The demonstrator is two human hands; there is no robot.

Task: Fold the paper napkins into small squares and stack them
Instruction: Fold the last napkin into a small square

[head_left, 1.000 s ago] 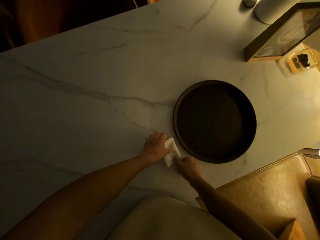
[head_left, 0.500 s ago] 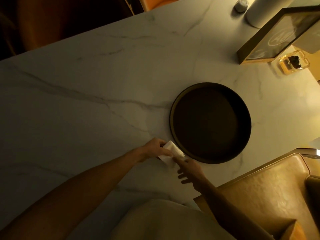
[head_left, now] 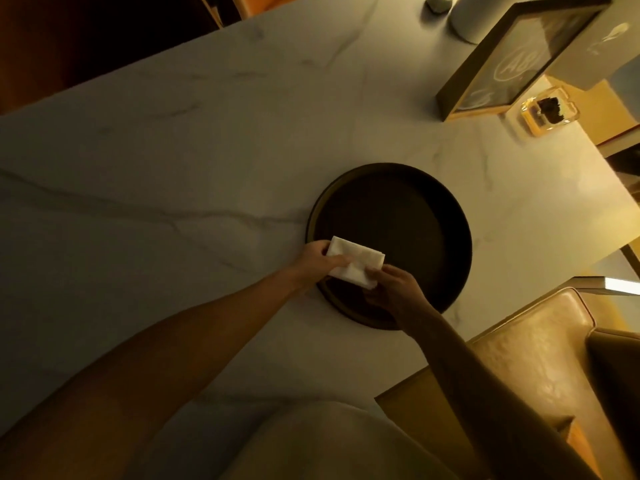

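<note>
Both hands have lifted the folded napkin (head_left: 353, 261) off the worktop (head_left: 173, 168) and carried it right, so it is now hanging over the near-left rim of the dark round tray (head_left: 433, 202). Left hand (head_left: 320, 263) is pinching its left end while right hand (head_left: 393, 289) is pinching its near-right corner, hands close together

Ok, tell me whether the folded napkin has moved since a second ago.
Yes. The folded napkin has gone from the marble table beside the round dark tray to over its near-left rim.
</note>
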